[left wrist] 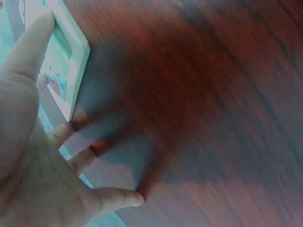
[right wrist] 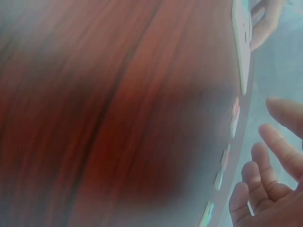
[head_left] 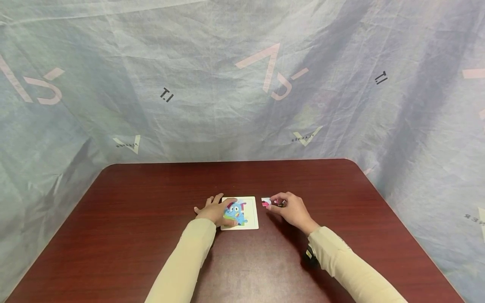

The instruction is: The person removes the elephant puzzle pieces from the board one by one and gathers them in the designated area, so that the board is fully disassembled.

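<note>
A square jigsaw puzzle board [head_left: 251,213] with a pale frame lies on the table, its left part filled with a blue cartoon elephant picture [head_left: 236,211]. My left hand [head_left: 214,211] rests over the board's left edge with fingers spread, thumb and forefinger reaching onto the picture. In the left wrist view, the thumb lies across the frame [left wrist: 80,56] and other fingertips touch the table. Just right of the board, my right hand [head_left: 293,210] hovers over loose puzzle pieces [head_left: 266,202], partly hidden beneath it. Its fingers are loosely bent and apart in the right wrist view, with nothing between them.
The dark red wooden table [head_left: 151,235] has rounded far corners. Behind it and along both sides hangs a grey printed cloth [head_left: 212,84]. Several thin puzzle pieces [right wrist: 222,163] lie in a row beside the board in the right wrist view.
</note>
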The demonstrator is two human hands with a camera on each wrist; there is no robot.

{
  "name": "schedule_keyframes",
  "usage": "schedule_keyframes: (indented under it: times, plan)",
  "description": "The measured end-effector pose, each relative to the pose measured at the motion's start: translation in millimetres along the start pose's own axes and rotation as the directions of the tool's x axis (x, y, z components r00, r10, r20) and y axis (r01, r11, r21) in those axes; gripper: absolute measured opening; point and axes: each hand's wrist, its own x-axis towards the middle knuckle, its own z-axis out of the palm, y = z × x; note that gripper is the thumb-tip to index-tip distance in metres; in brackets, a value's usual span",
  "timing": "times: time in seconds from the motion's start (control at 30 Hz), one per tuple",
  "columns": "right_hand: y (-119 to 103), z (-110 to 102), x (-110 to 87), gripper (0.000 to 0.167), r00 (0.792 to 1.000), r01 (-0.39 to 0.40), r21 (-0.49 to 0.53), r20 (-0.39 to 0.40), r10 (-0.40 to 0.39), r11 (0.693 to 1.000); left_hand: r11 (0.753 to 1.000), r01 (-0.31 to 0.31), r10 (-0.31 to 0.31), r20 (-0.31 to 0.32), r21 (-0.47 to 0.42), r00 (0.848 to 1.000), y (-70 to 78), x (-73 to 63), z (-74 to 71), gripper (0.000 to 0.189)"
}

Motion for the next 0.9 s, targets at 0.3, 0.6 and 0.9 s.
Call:
schedule_keyframes:
  times: [0.3,0.6,0.9]
  plan:
    - [-14.7,16.8,4.4,0.022,0.999,-0.04,0.064,0.024,0.039,0.997,1.0,0.006,-0.006,0.002,-0.008,1.0,1.6,-1.2,-1.2,0.075]
    - [-26.0,34.6,11.5,0.017,1.0,-0.021,0.065,0.014,0.02,0.998,1.0,0.026,-0.027,0.007,0.013,1.0,2.9,-3.1,-3.5,0.075]
    - [-37.2,42.8,13.1,0.016,0.998,-0.033,0.068,0.046,0.03,0.997,1.0,0.019,-0.019,0.014,0.009,1.0,4.1,-4.5,-3.5,0.075]
